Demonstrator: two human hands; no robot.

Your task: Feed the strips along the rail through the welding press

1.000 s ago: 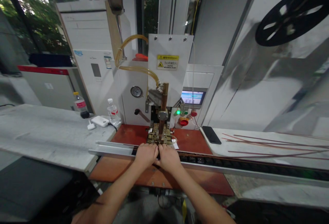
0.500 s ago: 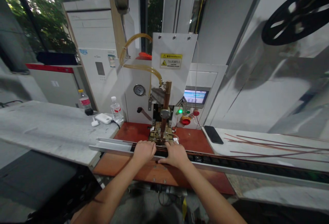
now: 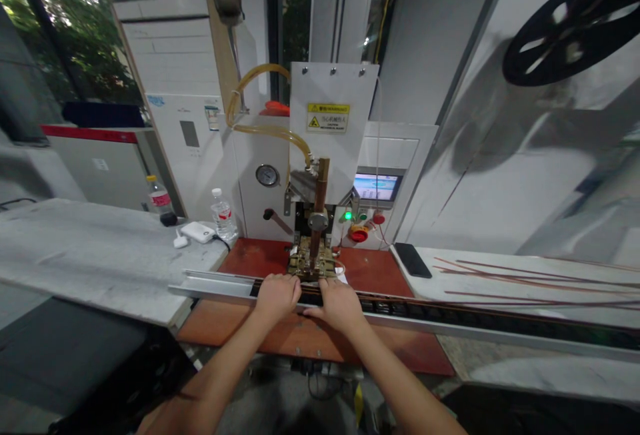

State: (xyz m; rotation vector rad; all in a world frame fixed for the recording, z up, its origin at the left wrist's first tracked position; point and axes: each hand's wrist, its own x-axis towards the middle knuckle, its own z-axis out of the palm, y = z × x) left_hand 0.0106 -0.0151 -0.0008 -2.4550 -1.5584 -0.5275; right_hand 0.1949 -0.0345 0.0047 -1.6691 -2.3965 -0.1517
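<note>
Both hands rest side by side at a long metal channel (image 3: 215,283), just in front of the copper electrode (image 3: 319,212) of a bench press-type welding machine. My left hand (image 3: 277,296) is closed, its fingers curled over the channel's far side onto a thin copper strip (image 3: 390,296) running along it. My right hand (image 3: 341,302) grips the same strip near the electrode tip, with its thumb stretched toward the left hand. Fingertips are partly hidden. Below the electrode sits a brass-coloured clamping block (image 3: 304,263). Dark segmented parts (image 3: 450,315) fill the channel to the right.
A red-brown board (image 3: 240,328) lies under the channel. On the left bench stand a water bottle (image 3: 223,216), a cola bottle (image 3: 161,200) and a white power bank (image 3: 199,232). A phone (image 3: 413,260) and several loose copper strips (image 3: 505,274) lie on the right bench.
The view has shifted slightly, so everything sits a little further left in the picture. Both hands keep their places at the channel, below the electrode.
</note>
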